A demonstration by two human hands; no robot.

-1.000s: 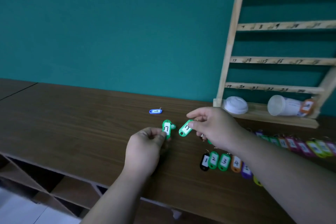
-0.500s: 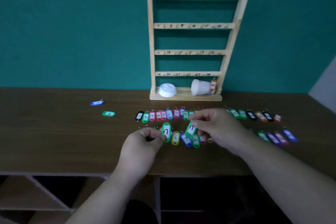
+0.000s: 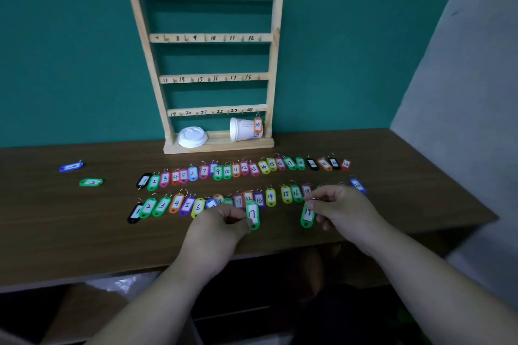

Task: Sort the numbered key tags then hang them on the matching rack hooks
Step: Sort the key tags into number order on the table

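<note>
Green plastic key tag numbered 17 (image 3: 253, 216) is pinched at its lower edge between the thumb and curled fingers of the left hand (image 3: 221, 225), standing upright just in front of the near row of coloured tags (image 3: 196, 203). The right hand (image 3: 342, 209) pinches a second green key tag (image 3: 307, 215) by its ring end, so that it hangs down at the right part of the same row; its number is too blurred to read surely. Both hands are low over the dark brown wooden table (image 3: 84, 218). The near row lies in number order from 1 at the left, and a far row of coloured tags (image 3: 244, 169) runs parallel behind it. A pale wooden rack (image 3: 210, 37) leans against the teal wall, its four rails numbered 1 to 24, and an orange tag marked 24 (image 3: 258, 125) hangs from the last hook. On the rack's base a white paper cup (image 3: 242, 129) lies on its side, with a white plastic lid (image 3: 192, 137) to its left. Well apart at the table's left lie a blue tag (image 3: 71, 166) and a lone green tag (image 3: 91, 182).
</note>
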